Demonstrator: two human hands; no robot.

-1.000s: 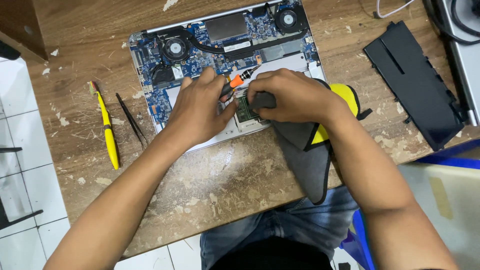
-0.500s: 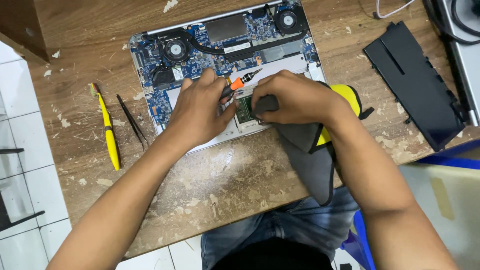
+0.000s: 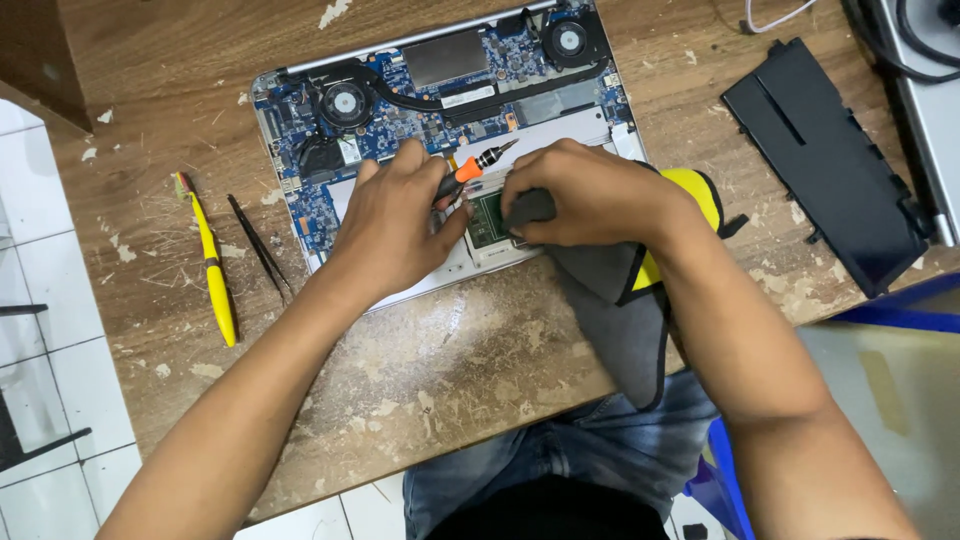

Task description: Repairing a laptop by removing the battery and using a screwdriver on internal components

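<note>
Here the opened laptop (image 3: 400, 120) lies bottom-up on the worn wooden table (image 3: 480, 360), its blue circuit board and two round fans bare, and both hands work over its near edge. The left hand (image 3: 395, 230) rests on the laptop's pale lower panel with its fingers curled around a small screwdriver (image 3: 475, 166). The orange collar and dark tip of the screwdriver stick out past the fingertips and point up and to the right, toward the middle of the laptop; the handle is hidden inside the fist. Just to the right of that tip, the right hand (image 3: 600, 195) is clenched on a fold of grey cloth (image 3: 610, 300) and presses it down beside a small green chip (image 3: 490, 218), which sits on the laptop between the two hands. The cloth has a yellow edge and trails off the laptop's near right corner, hanging over the table edge toward the person's lap. Left of the laptop, well apart from it, a yellow pen (image 3: 212, 270) and black tweezers (image 3: 258, 245) lie on the table. Right of the laptop lies a flat black battery pack (image 3: 825, 160).
</note>
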